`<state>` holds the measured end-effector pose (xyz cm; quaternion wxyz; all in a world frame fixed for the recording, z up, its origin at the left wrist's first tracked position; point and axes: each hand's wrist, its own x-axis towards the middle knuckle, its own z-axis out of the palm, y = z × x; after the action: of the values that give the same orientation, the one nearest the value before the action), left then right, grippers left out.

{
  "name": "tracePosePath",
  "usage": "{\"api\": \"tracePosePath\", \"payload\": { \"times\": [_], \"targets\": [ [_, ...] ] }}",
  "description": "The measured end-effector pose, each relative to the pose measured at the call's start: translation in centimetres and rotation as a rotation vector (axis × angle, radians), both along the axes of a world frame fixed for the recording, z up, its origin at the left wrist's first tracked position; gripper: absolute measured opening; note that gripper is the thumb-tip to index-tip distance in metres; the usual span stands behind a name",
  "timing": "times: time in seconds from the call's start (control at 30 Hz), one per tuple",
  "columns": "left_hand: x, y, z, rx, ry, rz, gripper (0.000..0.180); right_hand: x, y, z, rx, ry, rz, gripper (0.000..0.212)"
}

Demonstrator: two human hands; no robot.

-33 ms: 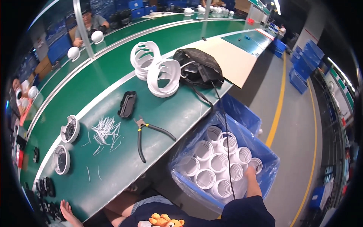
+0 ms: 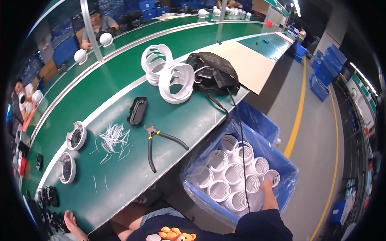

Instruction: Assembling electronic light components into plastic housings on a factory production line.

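In the blue bin (image 2: 287, 188), lined with clear plastic, stand several white ribbed plastic cylinders (image 2: 233, 173). My right hand (image 2: 267, 187) reaches in and grips the rim of the rightmost white cylinder (image 2: 273, 177); part of its fingers is hidden. My left hand (image 2: 71, 223) is open at the near left edge of the green table (image 2: 124, 176), fingers stretched, holding nothing. Black parts (image 2: 49, 197) lie close beyond it. On the table are yellow-and-black cutting pliers (image 2: 150, 146), a pile of thin white strips (image 2: 114, 137), a black tray (image 2: 138, 110) and two round white housings (image 2: 66, 168).
Two white cut-out cylinders (image 2: 176, 86) stand beside a black mesh bag (image 2: 213, 72), whose dark cord (image 2: 243, 160) hangs across the bin. A beige board (image 2: 245, 66) lies farther back. Beyond the conveyor (image 2: 116, 72), a co-worker (image 2: 98, 26) sits near white round units. Stacked blue crates (image 2: 327, 68) stand right.
The whole view has shifted very slightly. Both hands keep their places, the right one at the same cylinder in the bin.
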<state>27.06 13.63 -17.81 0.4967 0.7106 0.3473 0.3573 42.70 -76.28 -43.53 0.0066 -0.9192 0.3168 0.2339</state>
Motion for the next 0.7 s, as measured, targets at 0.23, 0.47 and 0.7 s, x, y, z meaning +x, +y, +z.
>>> {"api": "tracePosePath", "payload": {
  "times": [0.23,0.47,0.7],
  "targets": [
    [-0.3,-1.5,0.0,-0.001,-0.031,0.064,0.040,-3.0,1.6,-3.0,-0.114,-0.148,-0.072,0.027],
    [1.2,-2.0,0.7,0.040,0.040,0.024,0.037,-0.6,-4.2,7.4,0.099,-0.266,-0.076,0.074],
    [1.8,-2.8,0.9,0.146,0.134,0.037,0.035,4.8,8.8,32.0,-0.029,-0.584,0.093,0.072]
  ]
}}
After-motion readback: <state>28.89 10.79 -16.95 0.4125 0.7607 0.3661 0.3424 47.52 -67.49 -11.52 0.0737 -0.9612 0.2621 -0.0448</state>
